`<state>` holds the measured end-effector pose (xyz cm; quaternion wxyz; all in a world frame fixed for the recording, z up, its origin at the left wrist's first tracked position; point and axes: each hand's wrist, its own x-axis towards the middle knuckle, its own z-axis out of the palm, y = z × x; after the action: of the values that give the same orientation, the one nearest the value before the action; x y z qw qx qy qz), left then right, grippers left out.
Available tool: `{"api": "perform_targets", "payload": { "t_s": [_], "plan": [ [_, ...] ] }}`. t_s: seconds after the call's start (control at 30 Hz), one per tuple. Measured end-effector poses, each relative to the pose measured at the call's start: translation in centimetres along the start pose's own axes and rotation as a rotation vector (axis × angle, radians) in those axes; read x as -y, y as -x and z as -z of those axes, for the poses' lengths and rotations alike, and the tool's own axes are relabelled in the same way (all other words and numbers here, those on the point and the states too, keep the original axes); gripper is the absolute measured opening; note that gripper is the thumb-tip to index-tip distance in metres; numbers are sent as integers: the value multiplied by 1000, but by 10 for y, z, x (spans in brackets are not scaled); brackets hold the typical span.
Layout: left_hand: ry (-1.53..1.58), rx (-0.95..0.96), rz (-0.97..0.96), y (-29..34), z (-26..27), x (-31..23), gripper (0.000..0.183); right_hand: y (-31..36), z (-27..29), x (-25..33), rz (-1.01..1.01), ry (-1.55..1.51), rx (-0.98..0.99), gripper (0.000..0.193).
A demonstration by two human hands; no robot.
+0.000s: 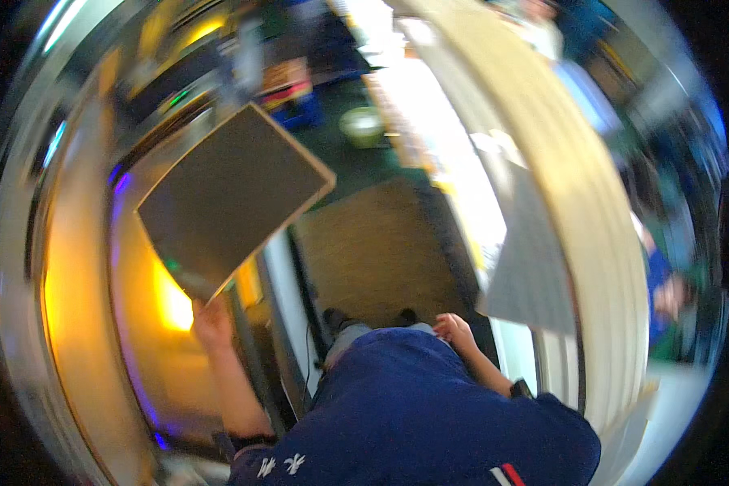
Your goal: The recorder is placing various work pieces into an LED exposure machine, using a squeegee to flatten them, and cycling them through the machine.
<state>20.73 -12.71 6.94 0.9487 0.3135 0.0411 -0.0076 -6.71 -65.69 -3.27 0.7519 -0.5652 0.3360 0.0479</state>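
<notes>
My left hand [211, 324] grips the near corner of a large dark flat board [231, 198] with a light wooden edge, held up and tilted over a shiny machine surface lit orange. My right hand [455, 328] hangs loosely by my hip, fingers curled, holding nothing that I can see. My dark blue top [413, 413] fills the lower middle. The whole picture is blurred by motion.
A brown mat [373, 251] lies on the dark green floor ahead of my feet. A pale round bucket [361, 125] stands farther off. A long light wooden counter [575, 202] curves along the right, with a grey sheet [530, 259] leaning on it. Another person's blue sleeve [664, 283] is at the right.
</notes>
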Motion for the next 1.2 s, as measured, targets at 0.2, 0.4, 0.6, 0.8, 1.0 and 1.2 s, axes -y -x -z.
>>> {"api": "perform_targets", "payload": {
  "t_s": [0.2,0.4,0.6,0.8,1.0,1.2],
  "plan": [
    [-75,-656,-320,78,49,9,8,-79,-86,20,203,722,529,31],
    [6,-793,-337,73,70,7,13,-141,-230,72,173,783,746,27],
    [-1444,-893,116,122,57,-63,45,-125,-414,135,512,1281,1017,25],
    [-2120,-1121,165,175,138,-85,67,-77,-600,264,1588,847,938,37],
    [-2253,-841,31,165,192,-123,47,53,-723,439,2060,479,735,54],
    [-2297,-895,18,165,194,-130,43,38,-742,426,1844,685,859,43]
  ]
}}
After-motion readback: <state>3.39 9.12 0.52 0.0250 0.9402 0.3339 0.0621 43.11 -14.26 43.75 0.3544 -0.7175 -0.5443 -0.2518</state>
